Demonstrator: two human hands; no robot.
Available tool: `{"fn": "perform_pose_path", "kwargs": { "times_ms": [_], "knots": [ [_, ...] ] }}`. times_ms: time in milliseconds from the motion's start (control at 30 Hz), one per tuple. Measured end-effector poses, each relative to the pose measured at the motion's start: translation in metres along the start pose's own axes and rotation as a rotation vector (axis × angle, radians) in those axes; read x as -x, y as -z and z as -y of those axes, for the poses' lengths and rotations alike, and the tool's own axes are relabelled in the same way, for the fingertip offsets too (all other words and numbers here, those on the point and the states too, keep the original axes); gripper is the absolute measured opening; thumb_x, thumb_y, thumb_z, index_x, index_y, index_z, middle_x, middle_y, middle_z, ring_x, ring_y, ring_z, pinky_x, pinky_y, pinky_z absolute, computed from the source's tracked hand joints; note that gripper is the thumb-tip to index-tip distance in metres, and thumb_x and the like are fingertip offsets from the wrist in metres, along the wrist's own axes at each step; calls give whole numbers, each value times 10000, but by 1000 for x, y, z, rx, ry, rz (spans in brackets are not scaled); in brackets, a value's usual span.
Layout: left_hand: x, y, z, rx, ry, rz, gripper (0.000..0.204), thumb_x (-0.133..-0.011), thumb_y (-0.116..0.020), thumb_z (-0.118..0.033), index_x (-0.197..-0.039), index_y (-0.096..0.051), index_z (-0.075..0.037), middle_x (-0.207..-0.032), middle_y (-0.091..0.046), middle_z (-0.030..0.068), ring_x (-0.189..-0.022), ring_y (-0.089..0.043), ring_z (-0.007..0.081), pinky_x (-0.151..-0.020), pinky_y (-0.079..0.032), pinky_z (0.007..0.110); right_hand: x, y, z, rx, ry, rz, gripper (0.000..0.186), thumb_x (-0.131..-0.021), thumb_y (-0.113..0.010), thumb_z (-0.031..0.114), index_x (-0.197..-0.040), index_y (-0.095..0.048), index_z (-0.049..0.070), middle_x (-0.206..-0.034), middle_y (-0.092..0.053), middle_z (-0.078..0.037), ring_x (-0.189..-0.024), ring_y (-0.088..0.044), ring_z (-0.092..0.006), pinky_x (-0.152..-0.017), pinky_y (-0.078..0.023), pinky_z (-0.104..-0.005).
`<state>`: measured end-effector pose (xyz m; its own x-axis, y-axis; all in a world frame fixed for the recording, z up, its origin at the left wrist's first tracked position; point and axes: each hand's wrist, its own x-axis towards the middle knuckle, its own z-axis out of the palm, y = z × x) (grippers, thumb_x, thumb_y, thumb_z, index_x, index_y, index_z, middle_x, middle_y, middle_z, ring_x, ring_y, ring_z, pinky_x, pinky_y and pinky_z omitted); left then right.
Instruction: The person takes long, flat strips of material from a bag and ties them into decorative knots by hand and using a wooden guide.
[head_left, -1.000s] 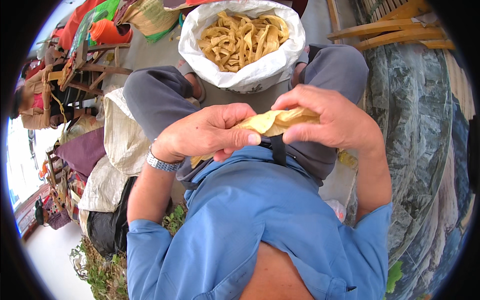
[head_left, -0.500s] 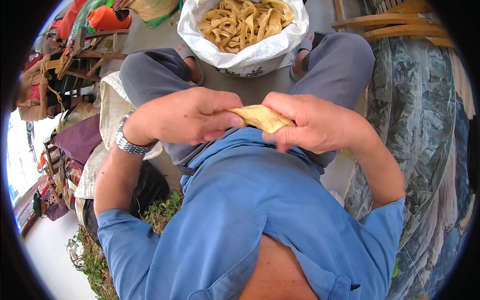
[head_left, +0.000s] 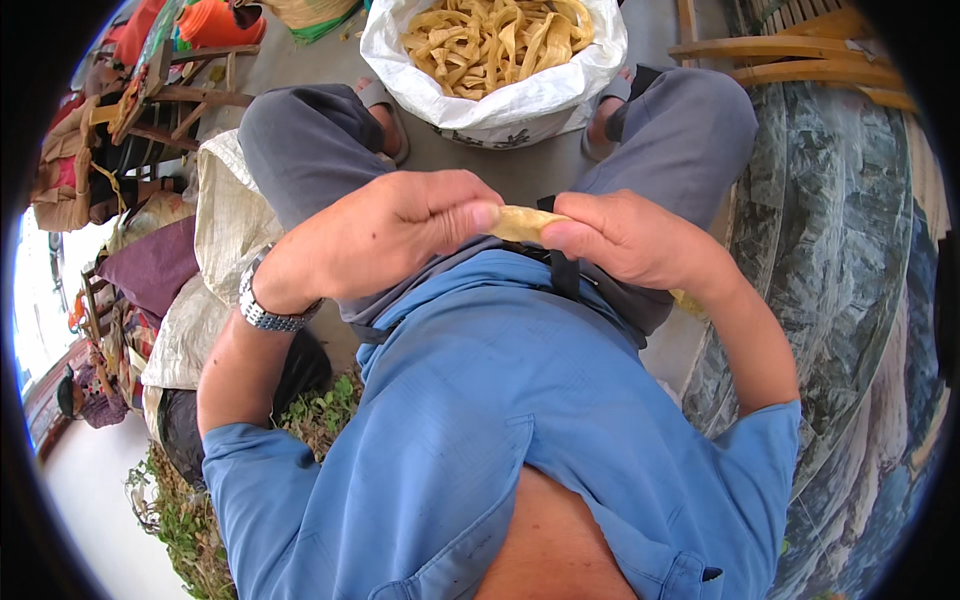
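Far left: cluttered wooden stool, woven sack beside the left knee. Left hand, metal wristwatch on the wrist, fingers curled, thumb and fingertips pinched on the left end of a pale yellow husk strip. Strip held above the lap, between both hands. Right hand closed on its right end. Ahead, between the feet: white sack, open, filled with similar yellow strips.

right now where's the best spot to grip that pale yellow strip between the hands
Grip the yellow strip at its two ends, one from each side. It lies crosswise and thin, so the left hand and right hand pinch it flat between thumb and fingertips, leaving only its short middle exposed.
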<state>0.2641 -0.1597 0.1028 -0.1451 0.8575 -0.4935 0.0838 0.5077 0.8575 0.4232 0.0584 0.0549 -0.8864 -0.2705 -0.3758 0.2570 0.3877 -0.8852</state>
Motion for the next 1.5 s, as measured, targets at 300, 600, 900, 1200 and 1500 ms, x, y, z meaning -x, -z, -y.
{"fn": "perform_pose_path", "kwargs": {
  "times_ms": [300, 600, 900, 1200, 1500],
  "knots": [
    [1, 4, 16, 261, 91, -236, 293, -1059, -551, -298, -1136, -682, -47, -778, -529, -53, -681, -447, 22, -574, -362, 185, -20, -18, -23, -416, -4, -135, 437, -1014, -587, 449, -883, -521, 37, -620, -535, -65, -495, -532, -156, -445, -396, -311],
    [1, -24, 41, 116, -160, -407, 162, -981, -632, -23, -1133, -685, -3, -914, -649, -1, -822, -591, 73, -748, -490, 228, -9, -19, 11, -1288, 122, -266, 380, -1075, -477, 394, -1054, -601, 36, -615, -453, 10, -386, -378, -62, -355, -307, -213],
    [-8, -63, 52, 679, -110, -217, 277, -1014, -616, -141, -1261, -583, -20, -1006, -655, 49, -829, -625, 124, -765, -541, 296, -32, -40, -3, 408, 346, -576, 387, -952, -651, 202, -1320, -610, 91, -768, -633, -124, -662, -655, -284, -569, -534, -399],
    [-20, -63, 48, 931, -91, -317, 343, -1075, -506, -262, -1330, -526, -32, -1016, -665, 82, -768, -653, 159, -699, -554, 298, -42, -53, -18, 211, 491, -653, 444, -906, -732, 213, -1296, -580, 62, -867, -673, -106, -708, -664, -263, -597, -543, -360],
    [-20, -55, 55, 964, -64, -289, 236, -1046, -559, -184, -1231, -527, -40, -952, -660, 66, -740, -663, 146, -622, -558, 265, -34, -57, -7, -776, -72, -296, 296, -998, -648, 198, -1189, -513, 16, -784, -661, -17, -659, -572, -61, -590, -443, -214]
  ]
}}
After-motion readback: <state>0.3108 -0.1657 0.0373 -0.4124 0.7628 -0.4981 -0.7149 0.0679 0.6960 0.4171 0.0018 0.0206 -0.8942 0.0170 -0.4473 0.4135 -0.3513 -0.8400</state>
